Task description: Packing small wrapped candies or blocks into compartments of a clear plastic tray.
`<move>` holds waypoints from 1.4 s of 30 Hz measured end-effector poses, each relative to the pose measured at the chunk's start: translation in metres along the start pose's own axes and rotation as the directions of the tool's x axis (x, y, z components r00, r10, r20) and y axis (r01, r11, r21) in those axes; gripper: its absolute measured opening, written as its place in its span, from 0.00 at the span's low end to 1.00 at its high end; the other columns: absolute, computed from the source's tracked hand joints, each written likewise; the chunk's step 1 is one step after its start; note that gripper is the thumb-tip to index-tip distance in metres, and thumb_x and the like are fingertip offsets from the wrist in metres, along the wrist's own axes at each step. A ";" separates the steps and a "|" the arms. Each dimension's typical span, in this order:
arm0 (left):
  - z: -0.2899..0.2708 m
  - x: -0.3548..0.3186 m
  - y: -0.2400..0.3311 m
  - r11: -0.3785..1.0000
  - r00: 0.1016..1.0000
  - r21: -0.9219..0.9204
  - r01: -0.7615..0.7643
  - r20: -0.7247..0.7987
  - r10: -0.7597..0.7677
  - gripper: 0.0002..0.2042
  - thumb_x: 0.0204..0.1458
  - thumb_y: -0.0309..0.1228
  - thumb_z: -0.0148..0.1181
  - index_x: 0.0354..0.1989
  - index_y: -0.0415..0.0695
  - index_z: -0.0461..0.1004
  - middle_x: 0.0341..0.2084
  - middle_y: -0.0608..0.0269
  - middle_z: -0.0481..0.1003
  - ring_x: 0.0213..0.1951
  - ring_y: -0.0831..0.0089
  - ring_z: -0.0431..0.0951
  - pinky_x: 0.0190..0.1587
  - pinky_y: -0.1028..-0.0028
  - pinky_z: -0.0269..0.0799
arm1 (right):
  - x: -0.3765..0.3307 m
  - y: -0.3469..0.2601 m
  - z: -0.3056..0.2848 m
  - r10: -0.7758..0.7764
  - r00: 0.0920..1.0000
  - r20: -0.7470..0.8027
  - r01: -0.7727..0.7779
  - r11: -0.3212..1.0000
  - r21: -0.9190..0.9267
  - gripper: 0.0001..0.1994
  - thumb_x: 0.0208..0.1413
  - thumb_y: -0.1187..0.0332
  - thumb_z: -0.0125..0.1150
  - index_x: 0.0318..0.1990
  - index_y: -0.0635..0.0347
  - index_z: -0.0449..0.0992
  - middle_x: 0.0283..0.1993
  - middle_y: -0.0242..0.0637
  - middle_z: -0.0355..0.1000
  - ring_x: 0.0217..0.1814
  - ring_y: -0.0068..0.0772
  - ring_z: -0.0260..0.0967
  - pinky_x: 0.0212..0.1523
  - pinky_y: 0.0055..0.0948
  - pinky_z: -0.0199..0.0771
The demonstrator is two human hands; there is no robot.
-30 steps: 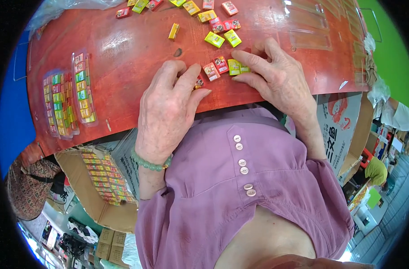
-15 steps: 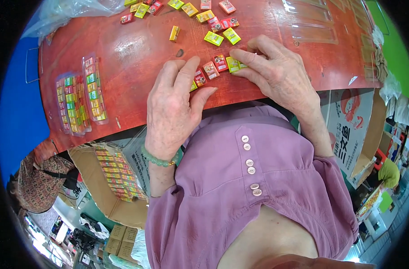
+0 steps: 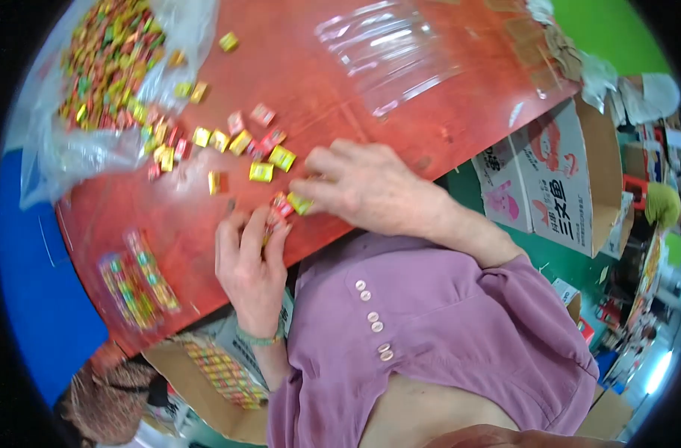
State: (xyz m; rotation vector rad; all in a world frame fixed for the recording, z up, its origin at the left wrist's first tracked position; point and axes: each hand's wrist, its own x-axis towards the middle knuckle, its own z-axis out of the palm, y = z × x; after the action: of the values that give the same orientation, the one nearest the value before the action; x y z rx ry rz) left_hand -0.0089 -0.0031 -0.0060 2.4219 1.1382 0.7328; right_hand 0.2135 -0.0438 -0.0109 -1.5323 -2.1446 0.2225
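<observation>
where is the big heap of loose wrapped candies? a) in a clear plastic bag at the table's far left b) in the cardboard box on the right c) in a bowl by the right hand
a: the heap of candies lies in the clear plastic bag on the red table, far left.

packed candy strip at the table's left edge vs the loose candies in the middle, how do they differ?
The packed strip holds its candies in tidy rows inside clear wrap; the loose candies lie scattered and tilted every way on the bare red table. The strip lies apart from both hands; the loose candies reach the left hand and right hand. Both show small red, yellow and green wrapped pieces.
</observation>
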 end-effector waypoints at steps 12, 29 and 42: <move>0.034 0.087 0.065 0.967 0.978 -0.159 -0.199 0.038 0.207 0.13 0.48 0.25 0.72 0.42 0.42 0.80 0.35 0.58 0.72 0.37 0.60 0.75 0.39 0.62 0.73 | -0.041 0.067 -0.085 0.204 0.962 -0.179 -0.223 0.971 -0.090 0.15 0.53 0.62 0.71 0.48 0.49 0.82 0.39 0.32 0.72 0.40 0.36 0.75 0.39 0.34 0.79; 0.103 0.134 0.095 0.984 0.980 -0.026 -0.175 0.089 0.177 0.12 0.52 0.33 0.71 0.43 0.42 0.81 0.37 0.56 0.74 0.42 0.57 0.78 0.41 0.61 0.77 | -0.029 0.152 -0.104 0.025 0.999 0.026 -0.017 0.966 -0.257 0.16 0.57 0.59 0.67 0.51 0.50 0.83 0.43 0.35 0.70 0.47 0.38 0.73 0.45 0.39 0.75; 0.104 0.129 0.096 0.982 0.984 -0.100 -0.160 0.067 0.167 0.22 0.49 0.33 0.74 0.51 0.37 0.76 0.45 0.51 0.72 0.45 0.54 0.76 0.44 0.60 0.77 | -0.038 0.148 -0.107 0.119 0.993 -0.012 -0.119 0.983 -0.142 0.26 0.54 0.61 0.71 0.60 0.54 0.75 0.52 0.39 0.72 0.53 0.44 0.73 0.51 0.40 0.76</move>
State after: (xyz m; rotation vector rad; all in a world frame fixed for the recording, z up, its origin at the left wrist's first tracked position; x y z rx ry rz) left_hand 0.1797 0.0289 -0.0006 2.4615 0.8633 0.7209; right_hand 0.3988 -0.0418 0.0105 -1.7428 -2.1079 0.1080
